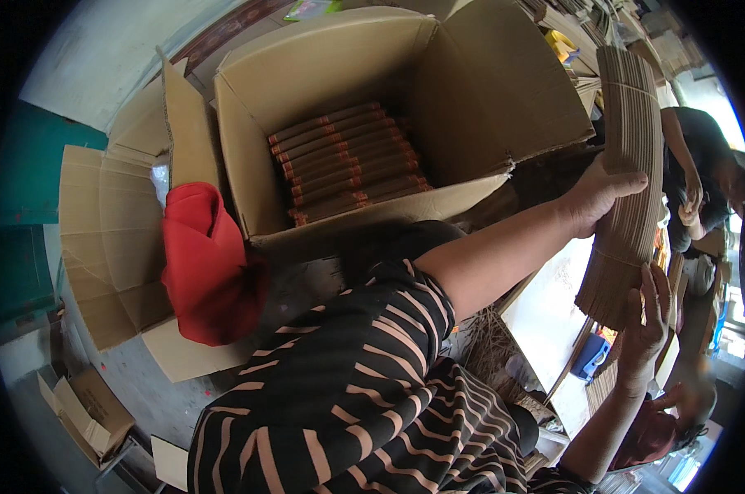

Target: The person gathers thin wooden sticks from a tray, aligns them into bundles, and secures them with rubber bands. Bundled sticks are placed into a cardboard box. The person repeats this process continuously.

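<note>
At the right, my left hand (600, 196) is closed round the side of a long bundle of thin brown strips (628, 173), with its thumb across the front. Thin bands tie the bundle near its top and lower down. My right hand (646, 317) holds the bundle's lower right edge, its fingers long against the side and its thumb out of sight. A large open cardboard box (504, 90) stands left of the bundle. Inside it lie several brown packs (348, 160) with red-orange bands, in a row.
Red cloth (200, 263) hangs over the box's left flap. A white tabletop (545, 313) lies below the bundle, with a blue object (591, 356) beside it. Another person (702, 165) is at the far right, and a second person (669, 420) at the lower right. A smaller carton (93, 412) stands lower left.
</note>
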### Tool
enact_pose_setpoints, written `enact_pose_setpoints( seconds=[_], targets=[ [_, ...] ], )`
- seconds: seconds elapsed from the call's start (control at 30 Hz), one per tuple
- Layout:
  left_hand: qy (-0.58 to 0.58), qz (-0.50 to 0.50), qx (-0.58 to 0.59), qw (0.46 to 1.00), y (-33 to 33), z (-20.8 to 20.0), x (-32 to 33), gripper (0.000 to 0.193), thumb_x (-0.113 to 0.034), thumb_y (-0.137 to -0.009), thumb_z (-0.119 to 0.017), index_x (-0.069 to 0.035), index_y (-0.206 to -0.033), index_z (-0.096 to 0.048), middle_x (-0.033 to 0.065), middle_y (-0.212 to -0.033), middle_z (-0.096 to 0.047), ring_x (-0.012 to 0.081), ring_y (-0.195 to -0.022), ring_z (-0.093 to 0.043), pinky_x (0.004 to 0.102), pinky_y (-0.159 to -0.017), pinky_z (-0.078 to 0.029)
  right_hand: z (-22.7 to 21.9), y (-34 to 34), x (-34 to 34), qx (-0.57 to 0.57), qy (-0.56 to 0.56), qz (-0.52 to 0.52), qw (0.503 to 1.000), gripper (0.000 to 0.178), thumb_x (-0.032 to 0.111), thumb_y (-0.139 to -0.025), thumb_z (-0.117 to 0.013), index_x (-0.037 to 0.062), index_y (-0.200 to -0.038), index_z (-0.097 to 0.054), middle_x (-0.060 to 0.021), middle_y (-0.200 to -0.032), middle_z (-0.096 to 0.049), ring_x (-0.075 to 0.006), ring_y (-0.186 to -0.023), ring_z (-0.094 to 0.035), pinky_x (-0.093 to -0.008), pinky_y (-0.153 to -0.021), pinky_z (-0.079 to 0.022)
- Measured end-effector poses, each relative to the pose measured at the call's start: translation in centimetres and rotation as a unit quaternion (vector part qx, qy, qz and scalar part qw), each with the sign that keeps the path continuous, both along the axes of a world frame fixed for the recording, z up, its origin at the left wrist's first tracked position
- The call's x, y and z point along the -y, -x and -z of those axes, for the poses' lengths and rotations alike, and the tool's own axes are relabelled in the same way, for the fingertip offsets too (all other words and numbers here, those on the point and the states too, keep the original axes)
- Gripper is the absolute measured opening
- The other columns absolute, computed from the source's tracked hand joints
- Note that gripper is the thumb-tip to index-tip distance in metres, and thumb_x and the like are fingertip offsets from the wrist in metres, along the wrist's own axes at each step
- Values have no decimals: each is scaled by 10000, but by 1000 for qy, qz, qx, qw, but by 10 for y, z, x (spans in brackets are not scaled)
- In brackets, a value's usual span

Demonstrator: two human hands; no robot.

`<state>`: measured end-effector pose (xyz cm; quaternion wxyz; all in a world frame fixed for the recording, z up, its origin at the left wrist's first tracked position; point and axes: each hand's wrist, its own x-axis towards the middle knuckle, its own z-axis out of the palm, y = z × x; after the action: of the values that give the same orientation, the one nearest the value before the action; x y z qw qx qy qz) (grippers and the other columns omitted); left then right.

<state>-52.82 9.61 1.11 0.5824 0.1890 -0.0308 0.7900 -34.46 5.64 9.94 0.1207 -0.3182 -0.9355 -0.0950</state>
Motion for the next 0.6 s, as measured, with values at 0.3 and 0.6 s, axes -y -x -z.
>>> enact_pose_setpoints(
  seconds=[0.3, 0.6],
  targets=[
    [26, 90, 5, 996, 10, 2, 15, 364, -127, -782, -631, -41, -1107, -492, 108, -971, -604, 227, -908, -600, 397, -840, -466, -20, 33, 4, 49, 66, -23, 996, 93, 71, -830, -590, 23, -902, -553, -100, -943, -556, -255, -866, -548, -365, -741, -439],
    [55, 98, -69, 991, 14, 26, 2, 501, -313, -693, -714, -45, -1083, -549, 103, -946, -607, 234, -862, -613, 432, -798, -504, -25, 44, -17, 39, 176, -29, 983, 149, 167, -878, -539, 35, -947, -547, -116, -896, -566, -245, -852, -576, -338, -720, -465]
  ],
)
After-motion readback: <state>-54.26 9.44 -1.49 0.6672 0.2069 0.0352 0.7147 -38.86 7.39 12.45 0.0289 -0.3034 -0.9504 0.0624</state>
